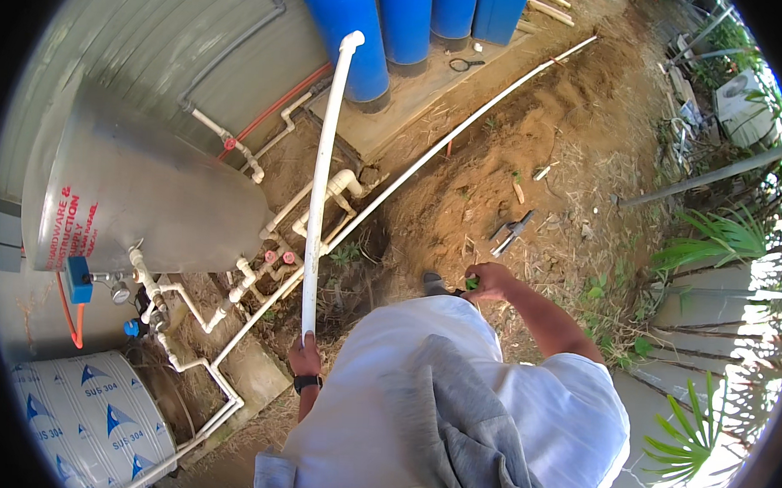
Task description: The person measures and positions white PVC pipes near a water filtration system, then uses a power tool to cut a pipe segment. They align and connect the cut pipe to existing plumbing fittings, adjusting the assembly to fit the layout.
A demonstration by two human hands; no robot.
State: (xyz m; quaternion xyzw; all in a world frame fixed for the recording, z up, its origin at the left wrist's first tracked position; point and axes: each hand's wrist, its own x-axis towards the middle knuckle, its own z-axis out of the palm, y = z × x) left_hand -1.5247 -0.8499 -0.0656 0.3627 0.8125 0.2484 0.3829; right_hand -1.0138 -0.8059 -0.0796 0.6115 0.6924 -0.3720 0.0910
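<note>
While the left hand [304, 354] wraps its fingers [302, 341] tight around the low end of a long white pipe [321, 180], the pipe stands up and leans away from the fingers, with an elbow piece [354, 40] on its far top end. A black watch [307, 382] sits on the wrist just behind those fingers.

The right hand [489, 281] is well apart from the left one. Its fingers are curled around a small green thing [472, 283]; it is too small to tell what it is.

Just past the right fingers, a grey tool [514, 231] lies on the brown dirt [535, 137]. Beyond the left fingers, another long white pipe [466, 121] lies in a ditch, running far away from them. Off to the left of the fingers are a shiny metal tank [149, 198] and small white pipes with valves [277, 258]. Far past the top of the held pipe stand blue tanks [401, 18] on a slab [415, 92].
</note>
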